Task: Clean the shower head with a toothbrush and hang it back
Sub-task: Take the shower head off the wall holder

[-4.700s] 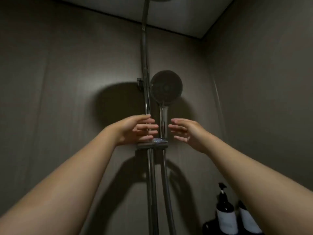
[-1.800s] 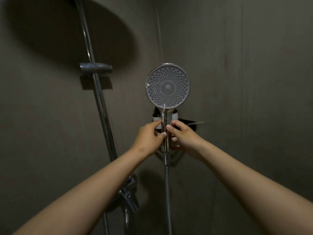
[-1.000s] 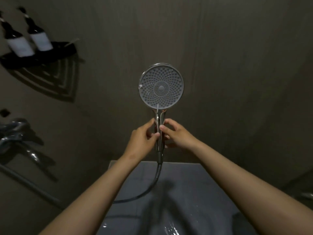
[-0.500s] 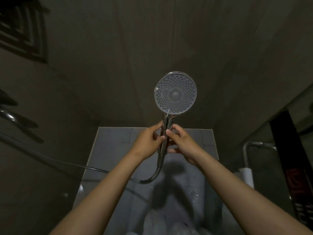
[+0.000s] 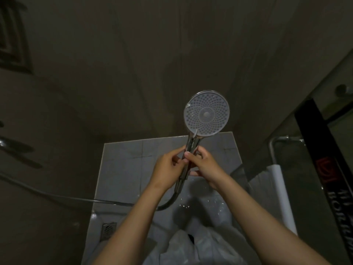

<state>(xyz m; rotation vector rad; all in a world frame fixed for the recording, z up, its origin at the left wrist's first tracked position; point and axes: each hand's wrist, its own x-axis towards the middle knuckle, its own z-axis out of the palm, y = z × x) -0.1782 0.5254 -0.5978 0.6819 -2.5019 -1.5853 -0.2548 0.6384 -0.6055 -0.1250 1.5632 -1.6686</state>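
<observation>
The round shower head [image 5: 206,113] faces me, its grey nozzle plate up and its chrome handle pointing down between my hands. My left hand [image 5: 168,170] grips the handle from the left. My right hand [image 5: 203,166] grips it from the right, with a thin white stick along the handle, its tip showing at the base of the plate; I cannot tell whether it is the toothbrush. The metal hose [image 5: 107,201] runs from the handle's lower end off to the left.
Grey floor tiles [image 5: 126,165] lie below, with a square drain [image 5: 108,229] at the lower left. Dark walls surround me. A glass door with a chrome handle [image 5: 275,150] and a black strip [image 5: 328,169] stands at the right. White fabric [image 5: 200,243] is at the bottom.
The view has tipped further down toward the floor. The shower head has tilted slightly right in my hands, and both hands keep their hold on the handle.
</observation>
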